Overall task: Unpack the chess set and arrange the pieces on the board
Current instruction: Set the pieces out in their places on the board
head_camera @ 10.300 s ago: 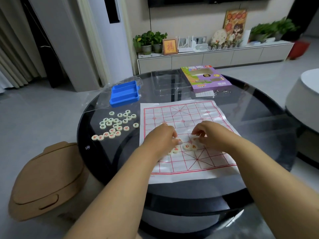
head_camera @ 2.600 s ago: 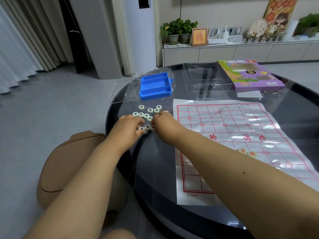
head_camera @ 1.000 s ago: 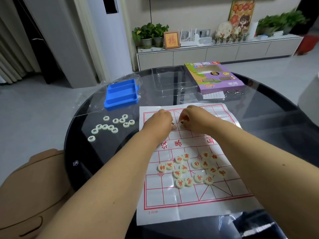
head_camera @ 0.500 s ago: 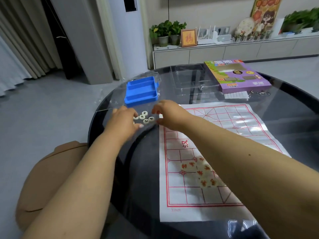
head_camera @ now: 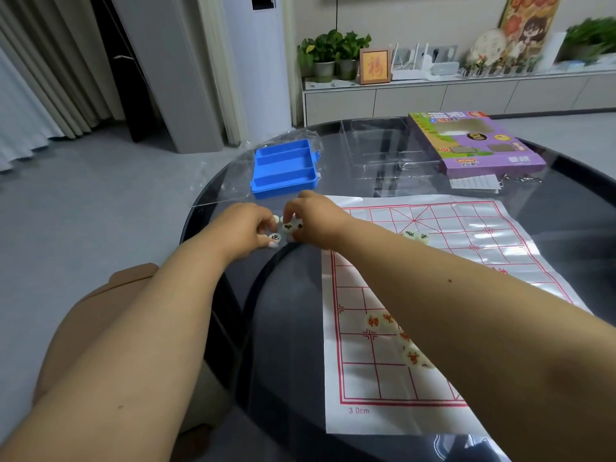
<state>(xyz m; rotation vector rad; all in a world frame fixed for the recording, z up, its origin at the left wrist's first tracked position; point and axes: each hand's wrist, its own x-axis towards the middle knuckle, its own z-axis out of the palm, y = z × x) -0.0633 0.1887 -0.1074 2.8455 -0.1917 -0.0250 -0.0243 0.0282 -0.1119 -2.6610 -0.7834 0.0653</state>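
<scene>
Both hands meet over the small cluster of black-marked pieces [head_camera: 283, 228] on the dark glass worktop [head_camera: 286, 328], just left of the paper board [head_camera: 433, 261]. Left hand [head_camera: 245, 230]: fingers curled, tips on a piece at the cluster's near edge. Right hand [head_camera: 313, 220]: fingers curled down round pieces on the cluster's right side; exact grip hidden by the knuckles. Red-marked pieces [head_camera: 393, 331] lie bunched on the board's near half, partly behind the right forearm. Two black-marked pieces [head_camera: 415, 235] sit on the far half. Blue tray [head_camera: 283, 168] just beyond the hands. Purple box [head_camera: 473, 145] at far right, clear plastic insert [head_camera: 380, 145] between them.
</scene>
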